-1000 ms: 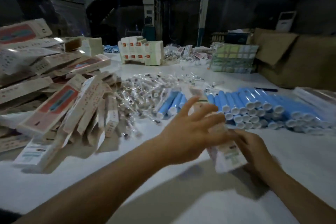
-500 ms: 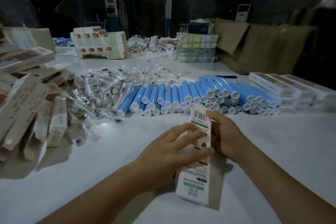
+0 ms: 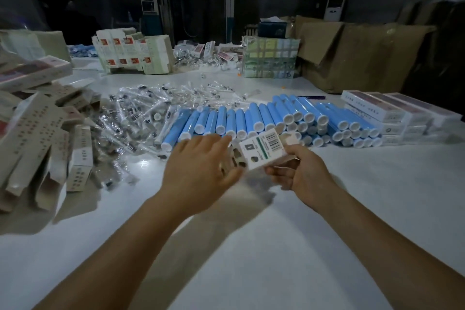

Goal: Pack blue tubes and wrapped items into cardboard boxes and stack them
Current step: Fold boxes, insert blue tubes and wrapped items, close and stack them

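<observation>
Head view, inspected left to right. At the far left, a loose heap of flat and half-formed cardboard boxes [image 3: 42, 138] lies on the white table [image 3: 251, 246]. Just beside it, a scatter of clear-wrapped items [image 3: 141, 113] spreads toward the middle. Next comes the row of blue tubes [image 3: 264, 118], white caps facing the person, stacked two or three deep.

The left hand [image 3: 198, 168] is released, fingers spread, holding nothing and blurred, reaching toward the near tube caps. The right hand [image 3: 299, 171] grasps one small carton [image 3: 264, 151], barcode panel up, lifted off the table just in front of the tubes. At the far right, filled boxes [image 3: 392, 113] sit stacked.

Judgement: the carton is being readied for filling. The next move calls for the free hand to take one tube and feed it into the carton's open end; which end is open cannot be told.
</observation>
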